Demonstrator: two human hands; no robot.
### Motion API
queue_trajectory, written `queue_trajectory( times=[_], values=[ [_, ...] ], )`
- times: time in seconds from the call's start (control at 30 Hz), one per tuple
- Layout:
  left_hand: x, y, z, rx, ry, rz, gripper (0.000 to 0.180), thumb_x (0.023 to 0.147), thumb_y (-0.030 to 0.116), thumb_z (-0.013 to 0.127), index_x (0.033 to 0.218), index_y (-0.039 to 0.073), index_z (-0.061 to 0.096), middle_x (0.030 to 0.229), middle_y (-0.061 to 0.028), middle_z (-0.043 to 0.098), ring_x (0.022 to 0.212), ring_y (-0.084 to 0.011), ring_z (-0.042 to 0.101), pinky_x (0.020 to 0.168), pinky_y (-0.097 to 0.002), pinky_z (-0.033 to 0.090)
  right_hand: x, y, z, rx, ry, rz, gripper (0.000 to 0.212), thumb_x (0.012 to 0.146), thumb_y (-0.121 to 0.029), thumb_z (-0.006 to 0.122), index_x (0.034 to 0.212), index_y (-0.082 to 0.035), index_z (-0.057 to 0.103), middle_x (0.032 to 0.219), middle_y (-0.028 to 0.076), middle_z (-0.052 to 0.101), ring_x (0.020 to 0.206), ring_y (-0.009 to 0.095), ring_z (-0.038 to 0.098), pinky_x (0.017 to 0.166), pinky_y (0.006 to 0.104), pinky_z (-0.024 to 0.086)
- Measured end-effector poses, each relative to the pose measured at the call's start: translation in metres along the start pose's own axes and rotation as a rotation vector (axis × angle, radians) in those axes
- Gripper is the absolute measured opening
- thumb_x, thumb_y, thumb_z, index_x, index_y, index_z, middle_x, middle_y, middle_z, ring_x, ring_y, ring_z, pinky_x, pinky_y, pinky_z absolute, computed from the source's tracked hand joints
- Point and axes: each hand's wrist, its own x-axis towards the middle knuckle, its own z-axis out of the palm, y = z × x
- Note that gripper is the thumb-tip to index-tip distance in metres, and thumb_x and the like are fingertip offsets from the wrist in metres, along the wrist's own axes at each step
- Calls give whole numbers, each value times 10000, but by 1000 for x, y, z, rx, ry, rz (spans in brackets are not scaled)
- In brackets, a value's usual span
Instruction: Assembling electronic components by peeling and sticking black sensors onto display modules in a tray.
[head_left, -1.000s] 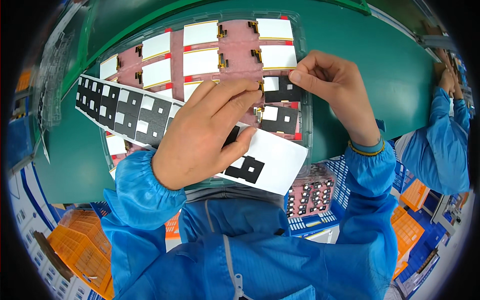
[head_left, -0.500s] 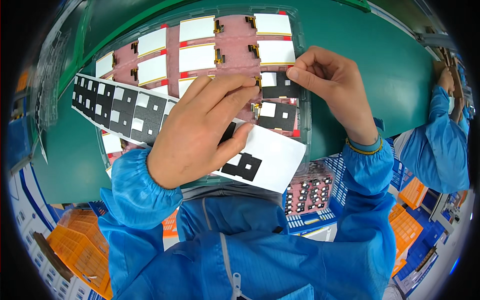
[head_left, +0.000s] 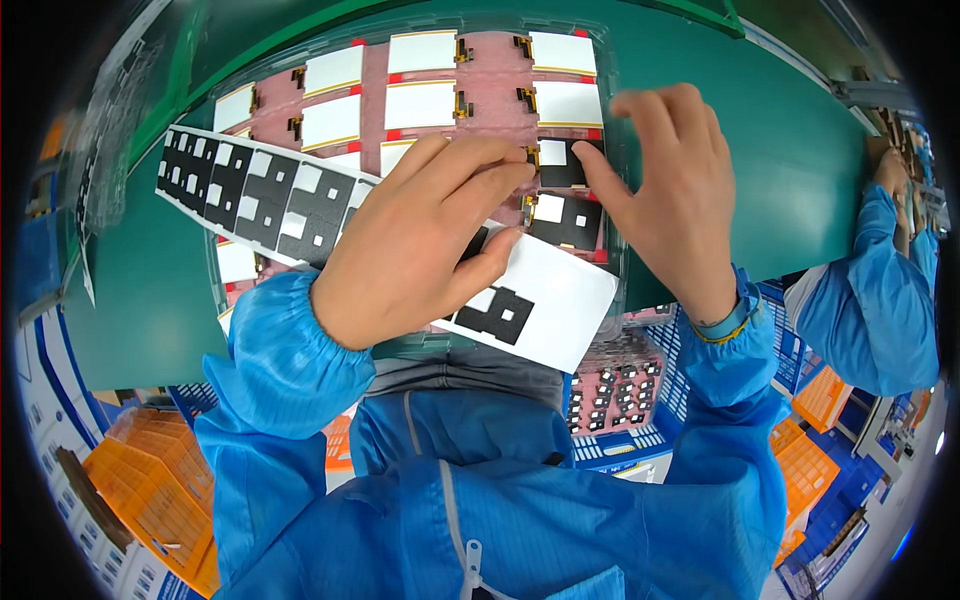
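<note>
My left hand (head_left: pixel 415 245) lies over a long white backing sheet (head_left: pixel 572 300) of black die-cut stickers. Its fingers stretch to the flex connector of a panel (head_left: pixel 562 162) covered by a black sticker, and its thumb rests apart on the sheet. My right hand (head_left: pixel 665 190) is open, thumb tip against that panel's right side and fingers raised away, slightly blurred. Just nearer lies another black-covered panel (head_left: pixel 566 219) with white cut-outs. Both sit in a clear tray (head_left: pixel 612 180) lined with pink foam. My left hand hides part of the sheet and the tray's middle.
Several white panels (head_left: pixel 425 103) with dark connectors fill the tray's far rows on a green table (head_left: pixel 740 190). Nearer than the table, a blue basket (head_left: pixel 625 445) holds a tray of small parts. Orange crates (head_left: pixel 150 480) stand lower left. A co-worker's sleeve (head_left: pixel 860 290) shows at right.
My right fingers have opened from a pinch and lifted off the panel's edge, leaving the thumb there. The tray, sheet and left hand appear slightly farther right in the picture.
</note>
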Motion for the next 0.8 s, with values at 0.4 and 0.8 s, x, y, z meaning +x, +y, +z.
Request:
queue_trajectory(
  times=[0.4,0.8],
  values=[
    [11,9,-39,-174,98,120,152,859,95,755,903,41,619,978,-82,645,930,-238,608,812,-335,487,-20,-45,-47,721,-214,222,185,850,-177,779,909,-23,694,877,89,646,902,282,542,805,381,435],
    [17,3,-51,-515,-198,-78,249,894,168,785,1060,5,695,945,-31,702,829,-87,616,734,-271,514,-34,-89,-51,-7,249,-90,330,711,-155,838,1010,-89,715,1011,41,641,967,286,536,849,416,379]
  ],
)
